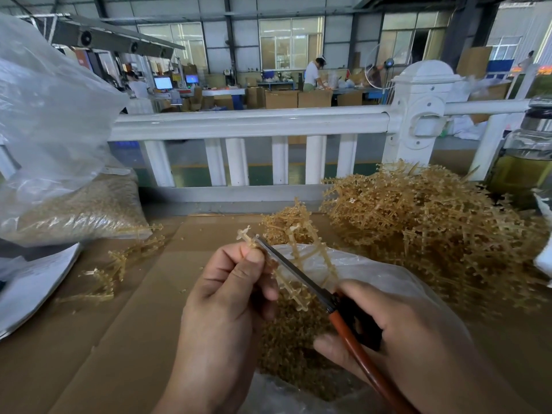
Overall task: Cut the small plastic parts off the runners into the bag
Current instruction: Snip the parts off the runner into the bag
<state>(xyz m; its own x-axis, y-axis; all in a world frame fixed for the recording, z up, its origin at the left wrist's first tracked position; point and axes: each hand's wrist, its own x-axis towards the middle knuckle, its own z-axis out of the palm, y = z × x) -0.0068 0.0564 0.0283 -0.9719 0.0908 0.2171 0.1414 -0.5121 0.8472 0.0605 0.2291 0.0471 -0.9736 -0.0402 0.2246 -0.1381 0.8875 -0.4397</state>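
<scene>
Setting: cardboard (134,324) over my bench, white rail (248,122) behind.
Runner (294,249): tan lattice, raised over the bag so cut parts should drop straight in.
Left hand (230,297): pinches the runner's top branch between thumb and forefinger, steadying it for the blade.
Scissors (310,286): blades lie along the runner, tip beside my left thumb.
Right hand (412,333): wrapped round the orange-red handles.
Bag (382,276): clear, mouth open beneath both hands, holding loose parts (286,348).
Pile (433,222): uncut runners, right, near to hand.
Strays (110,276): few runners left on the cardboard, apart from the pile; likely finished.
</scene>
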